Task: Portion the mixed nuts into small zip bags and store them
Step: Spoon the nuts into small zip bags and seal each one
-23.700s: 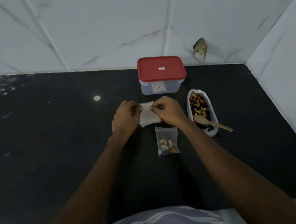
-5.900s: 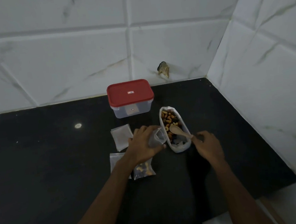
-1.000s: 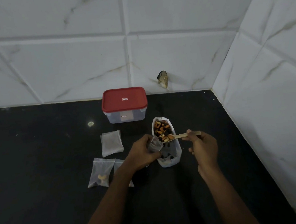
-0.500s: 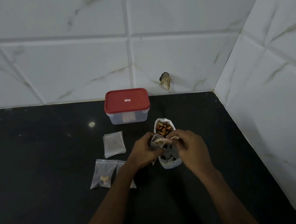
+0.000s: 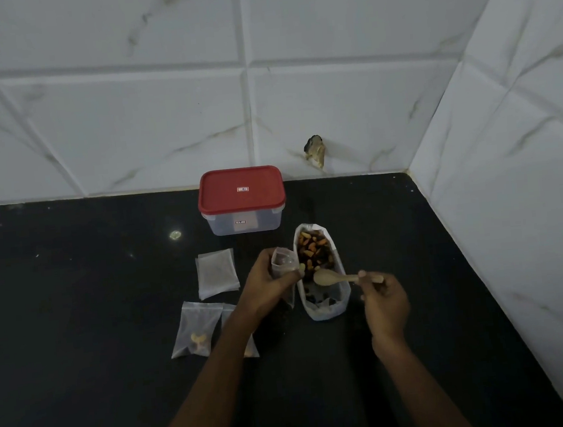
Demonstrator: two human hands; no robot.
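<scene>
The left hand [image 5: 264, 283] grips a small zip bag [image 5: 283, 264] upright, with its mouth open and turned up, just beside the left wall of the nut bag [image 5: 325, 312]; whether the two touch is not clear. The right hand [image 5: 383, 301] is curled round the handle of a wooden spoon [image 5: 327, 277]. The handle runs roughly left to right, and the bowl hangs over the middle of the nut bag, apparently empty. The nut bag lies on the desk [image 5: 75, 302] with its long axis running away from the person. Most of the nuts [image 5: 312, 248] are heaped at its far end, beyond the spoon bowl. The next scoop therefore probably calls for a reach forward along that axis, then a short carry left to the zip bag's mouth. The right hand is the nearer one for this, while the left only has to keep the mouth open. The hands are apart, one on each side of the nut bag. A filled bag [image 5: 196, 328] lies near the left forearm, and another is partly hidden under it. A stack of empty bags [image 5: 216, 273] lies further back. The red-lidded box [image 5: 241, 200] stands closed by the wall.
</scene>
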